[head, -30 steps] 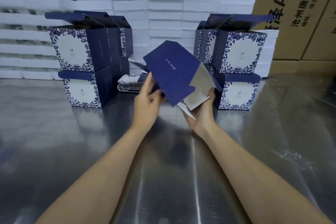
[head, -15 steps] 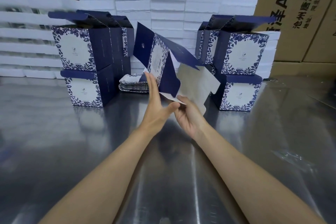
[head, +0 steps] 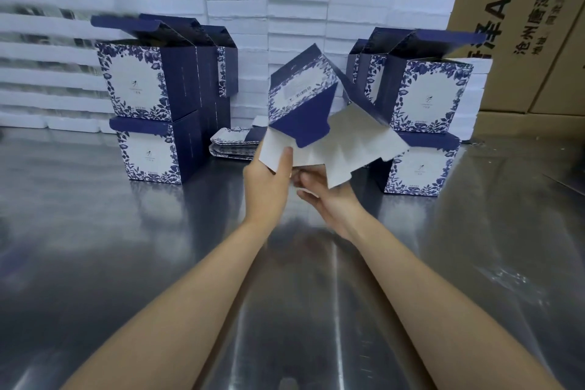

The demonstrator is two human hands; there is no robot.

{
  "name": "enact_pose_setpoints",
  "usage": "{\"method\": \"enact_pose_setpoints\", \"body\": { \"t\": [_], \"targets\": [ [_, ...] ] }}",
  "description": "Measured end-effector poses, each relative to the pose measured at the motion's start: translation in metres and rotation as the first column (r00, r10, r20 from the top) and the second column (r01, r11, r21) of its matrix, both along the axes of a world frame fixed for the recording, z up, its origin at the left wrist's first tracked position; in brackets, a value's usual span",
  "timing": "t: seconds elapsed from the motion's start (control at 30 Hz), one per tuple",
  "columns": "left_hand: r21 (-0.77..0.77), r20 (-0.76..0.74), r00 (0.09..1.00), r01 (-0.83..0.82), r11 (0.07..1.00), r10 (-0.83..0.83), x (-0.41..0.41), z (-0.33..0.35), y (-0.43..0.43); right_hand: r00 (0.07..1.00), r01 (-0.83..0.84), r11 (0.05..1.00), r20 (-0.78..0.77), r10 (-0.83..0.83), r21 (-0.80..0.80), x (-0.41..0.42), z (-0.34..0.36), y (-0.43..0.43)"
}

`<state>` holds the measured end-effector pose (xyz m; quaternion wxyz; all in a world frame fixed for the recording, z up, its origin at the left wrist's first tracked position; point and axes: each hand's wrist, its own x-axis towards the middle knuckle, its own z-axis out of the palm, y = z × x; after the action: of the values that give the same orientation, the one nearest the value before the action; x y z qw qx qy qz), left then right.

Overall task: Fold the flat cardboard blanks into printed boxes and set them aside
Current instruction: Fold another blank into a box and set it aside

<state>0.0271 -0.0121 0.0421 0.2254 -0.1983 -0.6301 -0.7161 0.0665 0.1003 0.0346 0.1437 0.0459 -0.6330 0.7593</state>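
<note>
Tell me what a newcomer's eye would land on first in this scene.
First, the half-opened box blank held above the middle of the steel table, white inside flaps toward the camera, with the left hand and right hand gripping its lower flaps. Next, the folded blue floral boxes stacked at left and right, top flaps open, and the wall of white foam trays behind.

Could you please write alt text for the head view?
Two bare hands, left and right, hold a half-folded blue floral box above a steel table. Finished boxes stand stacked at left and right, with flat blanks between.
</note>
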Motion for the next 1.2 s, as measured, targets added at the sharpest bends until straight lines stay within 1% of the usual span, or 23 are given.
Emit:
{"method": "enact_pose_setpoints", "body": {
  "t": [0.03, 0.07, 0.1, 0.13, 0.17, 0.2, 0.23, 0.27, 0.33, 0.37, 0.43, 0.5, 0.53, 0.57, 0.63, 0.67, 0.73, 0.77, 0.83, 0.97, 1.03, 1.07, 1.2],
  "targets": [
    [0.029, 0.015, 1.000, -0.026, 0.999, 0.025, 0.000, 0.002, -0.002, 0.991, 0.128, 0.992, 0.028, -0.128, -0.005, -0.002, -0.003, 0.002],
    [0.077, 0.039, 0.998, -0.043, 0.996, 0.040, -0.001, 0.004, -0.004, 0.962, 0.266, 0.961, 0.087, -0.259, -0.071, -0.004, -0.005, 0.005],
    [0.130, 0.060, 0.997, -0.061, 0.990, 0.053, -0.002, 0.006, -0.006, 0.919, 0.388, 0.906, 0.143, -0.367, -0.168, -0.006, -0.007, 0.009],
    [0.168, 0.065, 0.995, -0.089, 0.982, 0.079, -0.005, 0.008, -0.008, 0.883, 0.469, 0.844, 0.163, -0.440, -0.260, -0.007, -0.009, 0.014],
    [0.180, 0.056, 0.991, -0.127, 0.975, 0.119, -0.007, 0.011, -0.011, 0.861, 0.506, 0.794, 0.134, -0.492, -0.338, -0.009, -0.010, 0.019],
    [0.173, 0.047, 0.986, -0.164, 0.971, 0.158, -0.010, 0.013, -0.015, 0.853, 0.502, 0.778, 0.066, -0.518, -0.377, -0.009, -0.008, 0.024],
    [0.163, 0.042, 0.982, -0.190, 0.968, 0.185, -0.011, 0.013, -0.018, 0.846, 0.495, 0.796, -0.018, -0.534, -0.348, -0.009, -0.006, 0.028],
    [0.157, 0.043, 0.980, -0.201, 0.967, 0.196, -0.012, 0.013, -0.021, 0.850, 0.473, 0.838, -0.110, -0.516, -0.273, -0.008, -0.003, 0.030],
    [0.137, 0.036, 0.977, -0.213, 0.967, 0.210, -0.011, 0.011, -0.023, 0.889, 0.406, 0.912, -0.209, -0.408, -0.055, -0.006, -0.001, 0.026],
    [0.119, 0.025, 0.977, -0.214, 0.970, 0.212, -0.011, 0.010, -0.024, 0.910, 0.371, 0.926, -0.227, -0.347, 0.074, -0.005, -0.005, 0.023],
    [0.106, 0.006, 0.981, -0.194, 0.975, 0.194, -0.012, 0.008, -0.023, 0.943, 0.306, 0.905, -0.226, -0.245, 0.296, -0.003, -0.013, 0.016],
    [0.090, -0.013, 0.980, -0.196, 0.976, 0.198, -0.013, 0.006, -0.023, 0.961, 0.251, 0.881, -0.210, -0.179, 0.400, -0.003, -0.016, 0.013],
    [0.072, -0.015, 0.980, -0.198, 0.978, 0.200, -0.014, 0.005, -0.024, 0.963, 0.238, 0.885, -0.215, -0.162, 0.399, -0.002, -0.016, 0.013],
    [0.056, -0.010, 0.983, -0.182, 0.982, 0.182, -0.014, 0.005, -0.024, 0.956, 0.257, 0.893, -0.229, -0.181, 0.368, -0.002, -0.015, 0.013],
    [0.043, 0.012, 0.992, -0.125, 0.991, 0.124, -0.015, 0.004, -0.024, 0.921, 0.360, 0.905, -0.238, -0.307, 0.227, -0.001, -0.010, 0.015],
    [0.039, 0.020, 0.994, -0.107, 0.993, 0.106, -0.016, 0.003, -0.025, 0.891, 0.426, 0.894, -0.239, -0.387, 0.141, -0.001, -0.009, 0.017],
    [0.048, 0.059, 0.996, -0.066, 0.997, 0.063, -0.020, 0.002, -0.027, 0.813, 0.540, 0.842, -0.255, -0.523, -0.004, 0.001, -0.006, 0.021],
    [0.073, 0.088, 0.996, -0.031, 0.997, 0.024, -0.021, 0.003, -0.028, 0.771, 0.590, 0.807, -0.273, -0.576, -0.036, 0.001, -0.006, 0.023],
    [0.137, 0.151, 0.987, 0.026, 0.990, -0.047, -0.022, 0.006, -0.029, 0.729, 0.629, 0.773, -0.281, -0.624, -0.084, -0.001, -0.005, 0.025],
    [0.197, 0.270, 0.956, 0.062, 0.979, -0.115, -0.026, 0.008, -0.029, 0.661, 0.677, 0.712, -0.271, -0.700, -0.188, -0.005, -0.002, 0.025],
    [0.233, 0.336, 0.927, 0.089, 0.968, -0.166, -0.028, 0.007, -0.030, 0.665, 0.671, 0.713, -0.260, -0.700, -0.204, -0.004, -0.003, 0.026],
    [0.254, 0.365, 0.910, 0.105, 0.962, -0.195, -0.030, 0.006, -0.030, 0.659, 0.685, 0.708, -0.268, -0.703, -0.171, -0.003, -0.004, 0.026],
    [0.375, 0.407, 0.875, 0.100, 0.922, -0.261, -0.031, 0.004, -0.030, 0.605, 0.754, 0.655, -0.432, -0.668, 0.042, -0.004, -0.009, 0.023]
  ]
}}
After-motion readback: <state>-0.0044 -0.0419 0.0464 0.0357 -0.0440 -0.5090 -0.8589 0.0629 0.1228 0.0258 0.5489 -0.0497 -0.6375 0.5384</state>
